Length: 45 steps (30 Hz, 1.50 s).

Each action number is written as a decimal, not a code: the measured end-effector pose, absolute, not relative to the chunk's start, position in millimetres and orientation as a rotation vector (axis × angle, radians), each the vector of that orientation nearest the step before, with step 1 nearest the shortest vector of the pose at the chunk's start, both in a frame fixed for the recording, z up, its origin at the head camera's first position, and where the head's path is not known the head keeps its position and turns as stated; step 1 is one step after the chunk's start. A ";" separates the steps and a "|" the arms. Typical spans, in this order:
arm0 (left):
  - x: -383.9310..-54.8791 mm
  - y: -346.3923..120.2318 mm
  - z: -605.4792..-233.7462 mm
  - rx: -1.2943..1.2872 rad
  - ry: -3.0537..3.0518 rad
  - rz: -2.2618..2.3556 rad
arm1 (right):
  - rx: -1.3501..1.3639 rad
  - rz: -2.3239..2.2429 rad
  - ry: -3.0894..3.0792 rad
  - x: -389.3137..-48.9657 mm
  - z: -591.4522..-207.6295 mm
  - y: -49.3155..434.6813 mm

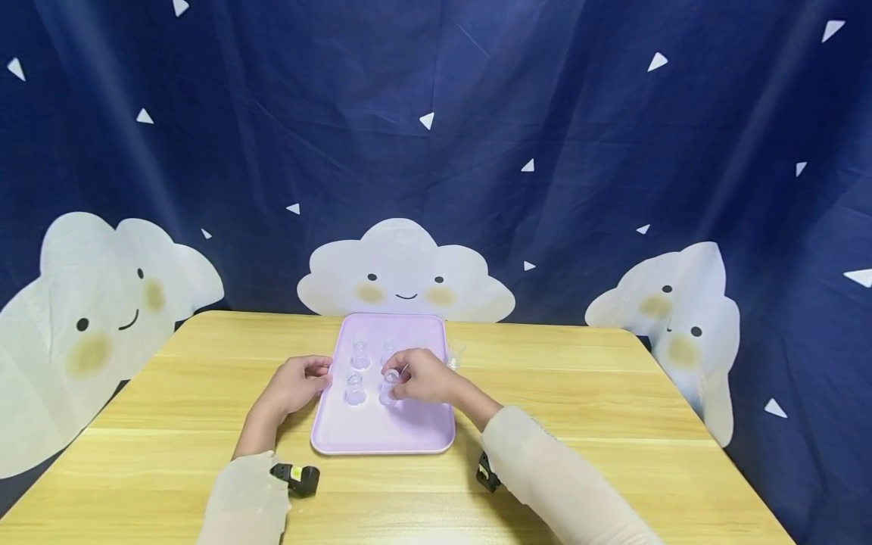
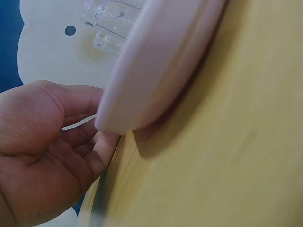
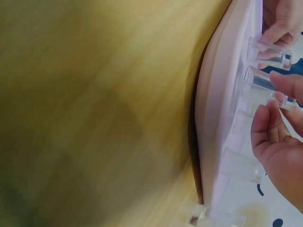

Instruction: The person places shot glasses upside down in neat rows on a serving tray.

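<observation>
A pale purple tray [image 1: 381, 437] lies on the wooden table. With its thumb and fingers, my left hand [image 1: 294, 386] grips the tray's left rim, also seen in the left wrist view. Over the tray's middle, my right hand [image 1: 425, 376] pinches a small clear glass [image 1: 389, 392] between thumb and fingertips; it stands upright on its wide end, narrow end up. Beside it to the left is another clear glass [image 1: 355, 390]. Behind them stand more such glasses [image 1: 361, 356]; the right hand partly hides this back row. The right wrist view shows a further glass [image 3: 241, 165] on the tray.
Just past the tray's right edge, one clear glass [image 1: 456, 354] stands on the table [image 1: 579, 409]. Behind the table hangs a dark blue curtain [image 1: 436, 151] with white clouds and triangles. Black wrist cameras [image 1: 297, 480] sit at both sleeves, close over the table.
</observation>
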<state>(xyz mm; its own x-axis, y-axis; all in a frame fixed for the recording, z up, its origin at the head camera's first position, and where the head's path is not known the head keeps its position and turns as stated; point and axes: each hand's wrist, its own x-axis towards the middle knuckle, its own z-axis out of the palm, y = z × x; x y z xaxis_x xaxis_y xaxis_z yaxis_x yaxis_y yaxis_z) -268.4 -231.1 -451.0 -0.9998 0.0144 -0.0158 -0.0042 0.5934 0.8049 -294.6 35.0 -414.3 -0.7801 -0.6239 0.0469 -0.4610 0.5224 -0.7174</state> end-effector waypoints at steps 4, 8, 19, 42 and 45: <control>-268.6 -231.4 -452.3 0.006 2.790 1.399 | -0.929 -1.085 2.554 -294.7 -414.4 33.1; -268.9 -231.3 -453.4 -0.003 2.788 1.397 | -0.930 -1.076 2.558 -295.0 -414.8 31.6; -268.7 -231.6 -451.9 0.009 2.787 1.406 | -0.910 -1.094 2.552 -296.4 -421.3 31.5; -271.2 -231.6 -454.5 0.005 2.796 1.413 | -0.992 -1.127 2.535 -301.1 -402.1 57.6; -270.3 -231.8 -454.8 0.001 2.794 1.409 | -0.984 -1.137 2.556 -303.0 -396.5 66.3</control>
